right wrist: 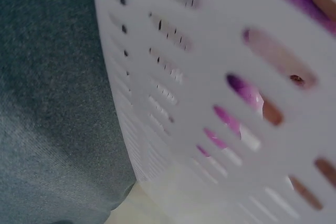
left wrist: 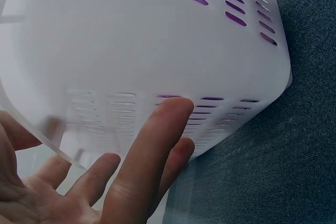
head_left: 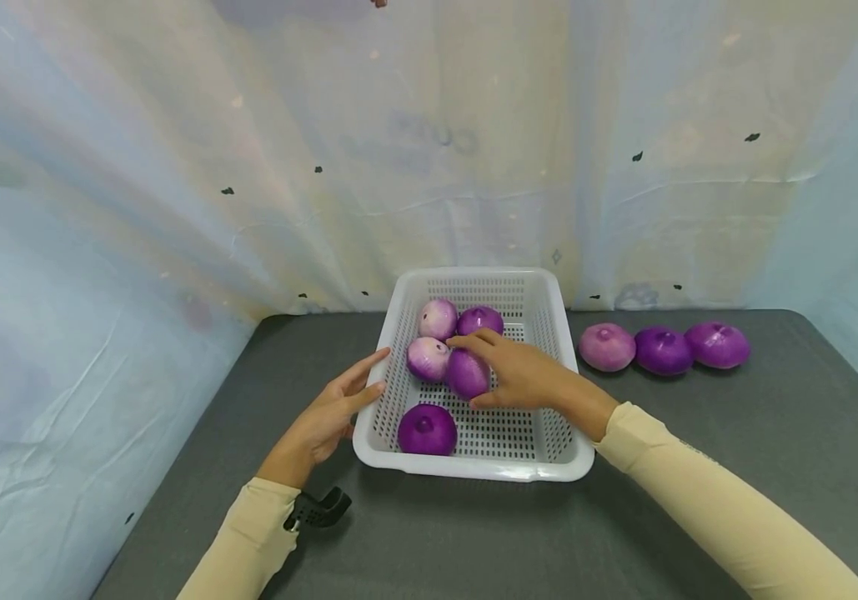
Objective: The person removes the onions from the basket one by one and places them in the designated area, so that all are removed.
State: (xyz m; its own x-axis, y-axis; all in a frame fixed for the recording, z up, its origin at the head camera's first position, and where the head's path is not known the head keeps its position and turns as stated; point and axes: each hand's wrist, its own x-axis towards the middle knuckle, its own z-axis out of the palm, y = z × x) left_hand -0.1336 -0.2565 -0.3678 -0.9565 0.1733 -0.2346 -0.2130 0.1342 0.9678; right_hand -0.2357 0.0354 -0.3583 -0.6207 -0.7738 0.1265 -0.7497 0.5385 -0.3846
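Note:
A white plastic basket [head_left: 474, 469] with slotted walls holds several purple onions. Inside it, my right hand [head_left: 526, 375] grips a purple onion [head_left: 468, 373], its fingers at the far side and thumb at the near side. Beside that onion lie a paler onion [head_left: 427, 358], another pale one [head_left: 439, 319] and a darker one [head_left: 480, 319]. A deep purple onion [head_left: 427, 430] sits in the near left corner. At the basket's left side, my left hand [head_left: 331, 417] has its fingers extended near the rim; the left wrist view shows them spread by the outer wall [left wrist: 131, 40].
On the dark grey tabletop [head_left: 429, 542], right of the basket, three more onions stand in a row: a pinkish one [head_left: 607, 347], a dark one [head_left: 664, 351] and a purple one [head_left: 717, 345]. A pale patterned curtain [head_left: 474, 167] hangs behind the table.

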